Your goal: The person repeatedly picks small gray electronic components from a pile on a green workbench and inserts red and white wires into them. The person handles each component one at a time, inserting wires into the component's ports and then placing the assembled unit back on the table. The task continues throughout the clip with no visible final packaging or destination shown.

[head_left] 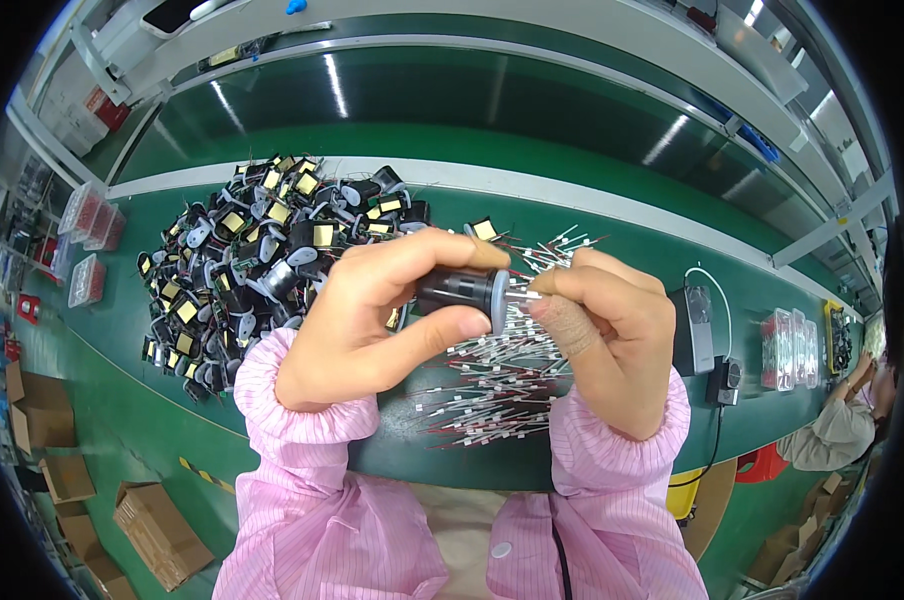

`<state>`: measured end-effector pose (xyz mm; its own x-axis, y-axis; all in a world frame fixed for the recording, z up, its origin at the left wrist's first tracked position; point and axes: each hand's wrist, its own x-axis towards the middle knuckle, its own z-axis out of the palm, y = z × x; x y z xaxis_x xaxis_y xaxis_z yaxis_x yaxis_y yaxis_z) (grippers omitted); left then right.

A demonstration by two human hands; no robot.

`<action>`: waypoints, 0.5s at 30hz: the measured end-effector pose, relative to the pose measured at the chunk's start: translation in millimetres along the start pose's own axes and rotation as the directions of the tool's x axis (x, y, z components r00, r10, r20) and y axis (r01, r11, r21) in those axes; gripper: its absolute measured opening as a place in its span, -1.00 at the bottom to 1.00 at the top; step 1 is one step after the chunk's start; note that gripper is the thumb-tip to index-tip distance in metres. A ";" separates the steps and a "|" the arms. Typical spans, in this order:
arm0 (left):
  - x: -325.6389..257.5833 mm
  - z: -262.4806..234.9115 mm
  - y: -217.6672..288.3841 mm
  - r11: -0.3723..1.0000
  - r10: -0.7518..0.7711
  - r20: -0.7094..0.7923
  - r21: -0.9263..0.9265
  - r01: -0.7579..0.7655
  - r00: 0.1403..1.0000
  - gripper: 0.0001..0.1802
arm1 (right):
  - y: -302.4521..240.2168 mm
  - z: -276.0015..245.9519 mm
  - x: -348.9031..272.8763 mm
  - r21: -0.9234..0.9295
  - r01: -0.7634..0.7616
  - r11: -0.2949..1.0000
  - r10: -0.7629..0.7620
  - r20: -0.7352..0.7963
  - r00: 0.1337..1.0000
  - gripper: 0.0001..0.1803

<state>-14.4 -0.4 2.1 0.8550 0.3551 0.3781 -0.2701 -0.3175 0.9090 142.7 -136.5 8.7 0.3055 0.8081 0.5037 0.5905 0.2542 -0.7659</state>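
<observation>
Clasping 1 black cylinder in left grip, pinching lead at its end in right grip; likely mid-step. Seeing loose wires left beneath grips; can't call pile beside left grip done.

This looks like a factory workshop, because a long green table holds a big pile of black parts at 9 o'clock and lots of thin wires near the middle. Clear plastic boxes stand at 3 o'clock, and another person is at 4 o'clock. Big brown boxes sit on the green floor at 8 o'clock.
</observation>
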 end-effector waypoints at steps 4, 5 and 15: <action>0.7 -5.0 -0.1 0.998 -0.036 0.084 0.050 0.032 0.996 -0.64 | 0.2 -1.0 1.1 -0.013 0.031 0.999 -0.030 0.057 0.998 -0.91; 0.3 -6.5 -0.9 0.999 -0.030 0.099 0.042 0.026 0.995 -0.65 | 0.0 -2.4 1.7 0.007 0.031 0.999 -0.032 0.089 0.996 -0.91; 3.9 8.9 -12.9 0.915 0.192 -0.031 0.368 -0.167 0.981 -0.65 | 2.9 16.3 -8.6 -0.295 0.049 0.954 -0.072 -0.067 0.995 -0.91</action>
<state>-3.6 -2.7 -9.7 0.7734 0.3144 0.5504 -0.2273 -0.6730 0.7038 129.6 -134.1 -4.4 0.3116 0.7504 0.5830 0.7986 0.1257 -0.5886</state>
